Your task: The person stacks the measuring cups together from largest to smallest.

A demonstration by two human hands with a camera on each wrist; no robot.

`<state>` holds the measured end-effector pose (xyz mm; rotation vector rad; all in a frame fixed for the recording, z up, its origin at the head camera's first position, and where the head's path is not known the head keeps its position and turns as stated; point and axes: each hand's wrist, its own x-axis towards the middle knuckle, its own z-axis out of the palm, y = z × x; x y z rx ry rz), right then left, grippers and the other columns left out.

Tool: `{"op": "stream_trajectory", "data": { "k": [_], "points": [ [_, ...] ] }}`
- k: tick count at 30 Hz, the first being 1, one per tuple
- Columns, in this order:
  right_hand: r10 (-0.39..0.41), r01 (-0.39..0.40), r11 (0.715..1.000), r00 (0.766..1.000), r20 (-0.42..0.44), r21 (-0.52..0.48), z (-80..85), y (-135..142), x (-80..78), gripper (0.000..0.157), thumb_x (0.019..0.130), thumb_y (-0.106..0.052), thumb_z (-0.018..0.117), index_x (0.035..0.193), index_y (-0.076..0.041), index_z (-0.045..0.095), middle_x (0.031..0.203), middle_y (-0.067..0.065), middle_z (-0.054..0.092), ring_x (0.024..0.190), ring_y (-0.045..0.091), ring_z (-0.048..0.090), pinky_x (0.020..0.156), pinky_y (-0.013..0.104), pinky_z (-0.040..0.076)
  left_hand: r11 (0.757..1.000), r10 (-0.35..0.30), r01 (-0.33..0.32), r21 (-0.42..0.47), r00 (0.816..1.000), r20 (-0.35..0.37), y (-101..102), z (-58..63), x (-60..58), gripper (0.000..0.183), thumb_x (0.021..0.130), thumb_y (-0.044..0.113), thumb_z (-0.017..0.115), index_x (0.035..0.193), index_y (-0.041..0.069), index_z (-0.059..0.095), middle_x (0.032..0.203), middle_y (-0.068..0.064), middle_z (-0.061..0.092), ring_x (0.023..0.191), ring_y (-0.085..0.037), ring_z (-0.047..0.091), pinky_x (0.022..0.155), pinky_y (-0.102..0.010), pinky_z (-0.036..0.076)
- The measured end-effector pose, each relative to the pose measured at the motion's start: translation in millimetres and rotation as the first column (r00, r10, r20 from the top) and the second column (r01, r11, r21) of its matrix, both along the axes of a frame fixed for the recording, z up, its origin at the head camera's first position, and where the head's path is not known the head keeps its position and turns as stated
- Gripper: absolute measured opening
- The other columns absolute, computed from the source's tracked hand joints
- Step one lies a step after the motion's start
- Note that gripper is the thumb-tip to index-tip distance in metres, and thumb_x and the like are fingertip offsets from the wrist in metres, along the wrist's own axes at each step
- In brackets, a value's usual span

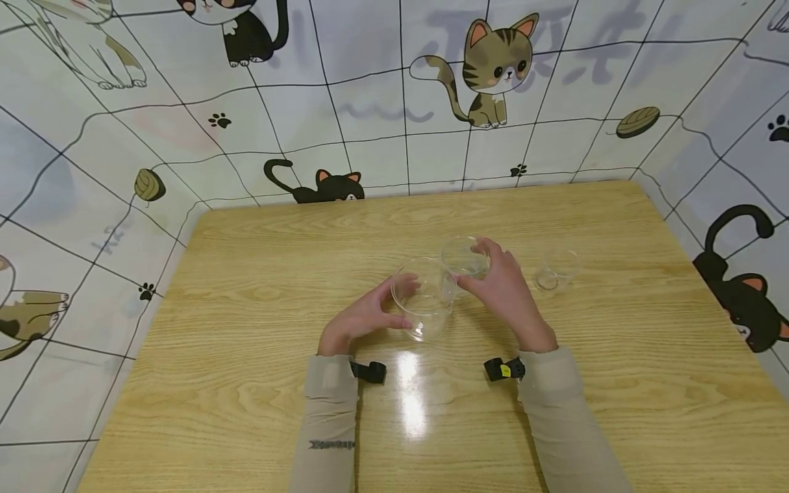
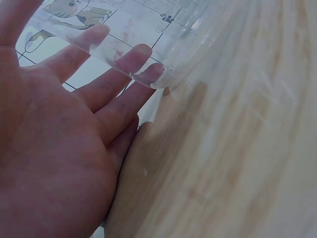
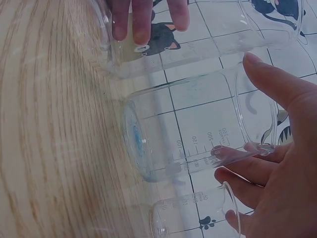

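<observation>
Three clear glass beakers stand on the wooden table. The largest beaker (image 1: 424,294) is nearest me, and my left hand (image 1: 372,308) holds it from the left, thumb on the near side and fingers round the far side. In the left wrist view, its glass wall (image 2: 163,44) meets the fingertips (image 2: 141,52). Just behind and to the right is a medium beaker (image 3: 193,126) with printed graduations and a bluish base. My right hand (image 1: 502,284) grips it near the rim, thumb and fingers on opposite sides. A small beaker (image 1: 557,270) stands apart on the right.
The pale wooden tabletop (image 1: 246,329) reaches back to white tiled panels (image 1: 370,130) printed with cartoon cats, which also rise on the left and right. A bright light reflection (image 1: 411,397) lies on the wood between the forearms. Black wrist cameras (image 1: 368,372) sit at both cuffs.
</observation>
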<state>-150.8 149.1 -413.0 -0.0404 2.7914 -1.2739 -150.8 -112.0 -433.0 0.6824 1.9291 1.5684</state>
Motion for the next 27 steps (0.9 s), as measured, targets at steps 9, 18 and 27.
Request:
{"op": "stream_trajectory", "data": {
  "k": [9, 18, 27],
  "points": [
    [-0.002, 0.002, 1.0, 1.0, 0.004, -0.005, -0.3, 0.2, 0.2, 0.09, 0.075, -0.058, 0.065, 0.144, -0.015, 0.025, 0.142, 0.005, 0.038, 0.134, 0.033, 0.026, 0.097, 0.057, 0.032, 1.0, 0.003, -0.003, 0.0, 1.0, 0.01, -0.3, -1.6, -0.6, 0.078, 0.079, 0.005, 0.07, 0.143, 0.011, 0.027, 0.146, -0.011, 0.035, 0.136, -0.021, 0.029, 0.11, -0.045, 0.021],
    [-0.002, 0.002, 1.0, 1.0, -0.01, -0.015, 0.1, 0.3, 0.5, 0.09, 0.075, -0.058, 0.065, 0.144, -0.015, 0.025, 0.141, 0.005, 0.038, 0.129, 0.03, 0.035, 0.096, 0.054, 0.034, 1.0, 0.004, -0.004, -0.005, 1.0, -0.001, 0.2, 0.9, -0.2, 0.077, 0.079, 0.003, 0.069, 0.143, 0.01, 0.027, 0.145, -0.012, 0.035, 0.136, -0.022, 0.029, 0.11, -0.045, 0.021],
    [0.002, -0.002, 1.0, 1.0, -0.011, -0.011, -2.7, 1.5, 0.1, 0.092, 0.075, -0.059, 0.064, 0.144, -0.014, 0.024, 0.141, 0.006, 0.039, 0.129, 0.03, 0.035, 0.097, 0.054, 0.034, 1.0, -0.013, 0.013, -0.003, 1.0, 0.011, 0.0, -0.1, -0.3, 0.078, 0.08, 0.006, 0.07, 0.144, 0.009, 0.025, 0.147, -0.013, 0.033, 0.137, -0.023, 0.027, 0.11, -0.045, 0.021]
  ]
}}
